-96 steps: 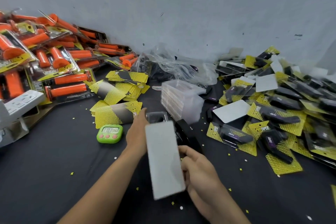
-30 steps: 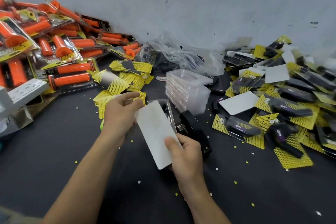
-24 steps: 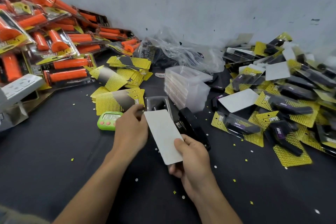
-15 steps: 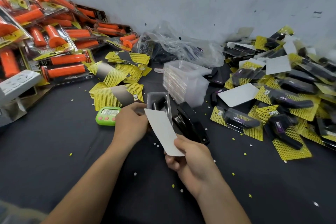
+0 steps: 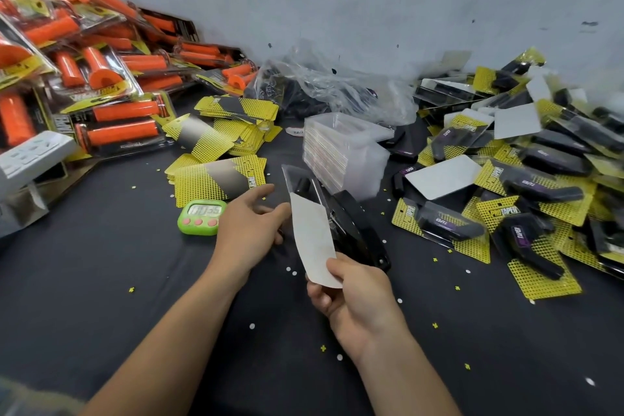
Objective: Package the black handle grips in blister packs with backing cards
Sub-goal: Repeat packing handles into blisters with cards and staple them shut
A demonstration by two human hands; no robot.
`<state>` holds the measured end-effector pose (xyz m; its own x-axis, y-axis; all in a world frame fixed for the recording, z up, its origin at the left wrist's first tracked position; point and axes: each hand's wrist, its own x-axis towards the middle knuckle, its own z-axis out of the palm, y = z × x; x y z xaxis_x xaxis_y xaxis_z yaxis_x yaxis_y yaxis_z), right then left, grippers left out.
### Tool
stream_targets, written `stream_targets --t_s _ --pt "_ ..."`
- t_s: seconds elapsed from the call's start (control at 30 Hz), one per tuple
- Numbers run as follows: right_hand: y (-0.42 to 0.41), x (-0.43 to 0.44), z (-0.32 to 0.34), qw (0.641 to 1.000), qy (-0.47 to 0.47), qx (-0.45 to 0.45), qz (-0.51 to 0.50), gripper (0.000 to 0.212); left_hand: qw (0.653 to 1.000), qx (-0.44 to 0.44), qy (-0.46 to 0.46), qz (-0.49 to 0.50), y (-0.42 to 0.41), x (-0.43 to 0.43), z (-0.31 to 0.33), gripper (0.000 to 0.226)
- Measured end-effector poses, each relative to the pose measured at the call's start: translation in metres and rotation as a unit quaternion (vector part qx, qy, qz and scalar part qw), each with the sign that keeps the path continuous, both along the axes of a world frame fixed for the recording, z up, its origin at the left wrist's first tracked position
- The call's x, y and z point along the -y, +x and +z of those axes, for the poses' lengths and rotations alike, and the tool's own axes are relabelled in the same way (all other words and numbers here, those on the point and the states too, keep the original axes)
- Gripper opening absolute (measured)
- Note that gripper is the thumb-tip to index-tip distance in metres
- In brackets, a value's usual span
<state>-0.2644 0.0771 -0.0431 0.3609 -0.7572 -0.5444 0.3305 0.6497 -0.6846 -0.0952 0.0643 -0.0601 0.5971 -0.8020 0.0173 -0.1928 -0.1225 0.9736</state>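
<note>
Hands: two, the left hand (image 5: 248, 226) and the right hand (image 5: 358, 297).
Backing card (image 5: 314, 240), white side showing: one.
Open blister shell (image 5: 300, 182) with a black grip in it: one.
Stapler (image 5: 358, 233): one.
Green timer (image 5: 201, 216): one.
Stack of empty blisters (image 5: 341, 152): one; its shells too many to count.
Plastic bag (image 5: 331, 88): one, at the far edge of the worktop (image 5: 101, 280).
Power strip (image 5: 30, 155): one, left edge.
Orange grip packs (image 5: 125, 111): a heap, far left corner, past counting.
Black grip packs (image 5: 540, 192): a heap, right edge, past counting.
Yellow cards (image 5: 219, 179): a loose pile, number unclear.
</note>
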Motion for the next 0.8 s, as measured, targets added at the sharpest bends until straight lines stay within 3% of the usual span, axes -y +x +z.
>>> stream_targets --t_s 0.4,0.6,0.8 --pt "-0.007 0.001 0.005 1.0 0.022 0.017 0.014 0.027 0.998 0.058 0.019 0.03 -0.002 0.001 0.001 0.039" --pt "-0.005 0.002 0.003 1.0 0.019 0.012 0.003 0.026 0.988 0.138 0.049 0.055 -0.003 -0.004 0.005 0.034" --pt "-0.013 0.002 0.0 0.998 -0.011 0.036 0.056 0.036 0.989 0.131 0.059 0.045 -0.001 -0.005 0.007 0.027"
